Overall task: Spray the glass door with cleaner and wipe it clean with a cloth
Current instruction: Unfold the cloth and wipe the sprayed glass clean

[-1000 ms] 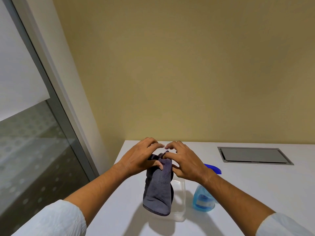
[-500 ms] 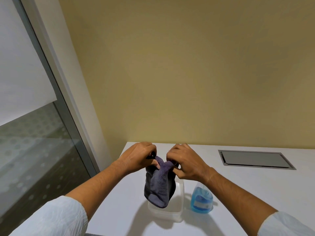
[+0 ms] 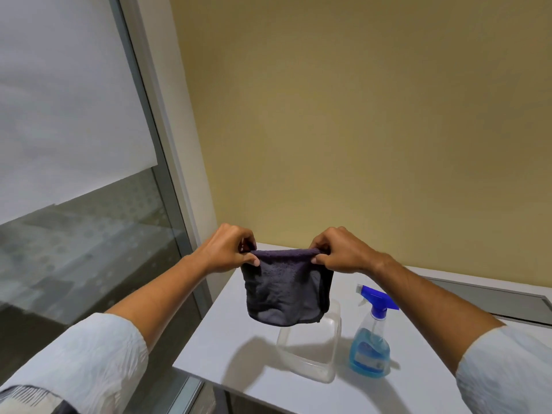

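A dark grey cloth [image 3: 283, 289] hangs spread out in the air above the white table [image 3: 239, 351]. My left hand [image 3: 228, 249] pinches its upper left corner and my right hand [image 3: 339, 252] pinches its upper right corner. A spray bottle [image 3: 372, 339] with blue liquid and a blue trigger head stands upright on the table, below my right forearm. The glass door [image 3: 89, 234] fills the left side, frosted in its upper part and see-through lower down, inside a grey metal frame [image 3: 167, 186].
A clear plastic container [image 3: 310, 351] sits on the table under the cloth, left of the bottle. A grey recessed panel [image 3: 490, 297] lies in the tabletop at the right. A yellow wall [image 3: 358, 130] rises behind the table.
My hands have moved apart and upward, pulling the bunched cloth open into a flat hanging sheet. The view has tilted up and to the left.
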{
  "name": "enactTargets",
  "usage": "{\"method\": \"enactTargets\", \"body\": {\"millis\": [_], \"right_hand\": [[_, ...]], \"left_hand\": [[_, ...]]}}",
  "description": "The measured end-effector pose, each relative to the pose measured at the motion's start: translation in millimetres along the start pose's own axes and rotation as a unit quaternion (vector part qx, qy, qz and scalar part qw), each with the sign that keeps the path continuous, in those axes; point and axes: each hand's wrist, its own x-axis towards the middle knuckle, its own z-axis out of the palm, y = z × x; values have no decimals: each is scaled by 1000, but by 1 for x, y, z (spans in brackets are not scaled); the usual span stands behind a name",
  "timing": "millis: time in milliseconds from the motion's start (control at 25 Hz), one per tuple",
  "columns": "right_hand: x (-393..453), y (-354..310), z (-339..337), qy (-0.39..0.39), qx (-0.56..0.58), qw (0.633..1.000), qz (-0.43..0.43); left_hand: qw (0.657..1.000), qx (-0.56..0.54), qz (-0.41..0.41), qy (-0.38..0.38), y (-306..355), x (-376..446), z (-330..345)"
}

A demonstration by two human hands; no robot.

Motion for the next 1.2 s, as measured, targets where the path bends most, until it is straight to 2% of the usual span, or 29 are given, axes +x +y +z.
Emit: {"method": "enactTargets", "body": {"millis": [320,440,560,760,1200], "right_hand": [[28,-43,-13,-62,-11,998,-17],[35,-67,-11,-106,27,994,-6],[40,-94,-7,-117,50,992,7],[49,-151,3,-121,73,990,22],[49,-286,50,-201,98,975,-8]], "left_hand": [[998,-13,-64,11,-14,-42,-37],[996,-9,-82,25,-24,-62,-52],[995,-10,-99,28,-36,-84,-68],[989,-32,-139,37,-61,-134,-97],[975,-67,-207,48,-112,-273,-148]]}}
